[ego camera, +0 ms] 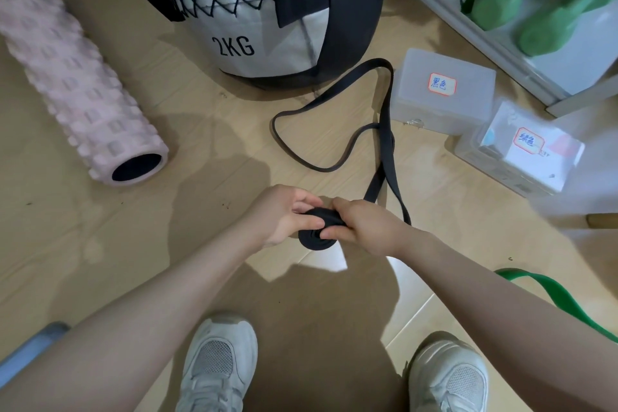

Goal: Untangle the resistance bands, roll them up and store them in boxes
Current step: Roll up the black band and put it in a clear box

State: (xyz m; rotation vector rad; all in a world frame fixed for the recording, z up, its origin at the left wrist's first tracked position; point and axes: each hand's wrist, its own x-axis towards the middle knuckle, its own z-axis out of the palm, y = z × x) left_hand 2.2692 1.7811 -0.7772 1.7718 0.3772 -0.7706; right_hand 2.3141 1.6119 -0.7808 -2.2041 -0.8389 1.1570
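A black resistance band point(384, 104) trails over the cardboard floor, its near end wound into a small coil point(314, 239) between my hands. My left hand point(284, 214) grips the coil from the left, thumb across its top. My right hand point(364, 224) pinches it from the right, fingers curled round the roll. A green band point(568, 298) lies at the right edge, partly behind my right forearm. Two clear plastic boxes stand on the right, both with lids on: one with a black-word label point(441, 90), one with a green-word label point(521, 150).
A pink ridged foam roller point(73, 77) lies at the left. A grey and black 2KG weight ball point(277, 10) sits at the top middle. Green dumbbells point(548, 3) rest on a white shelf at top right. My two white shoes point(217, 365) stand below my hands.
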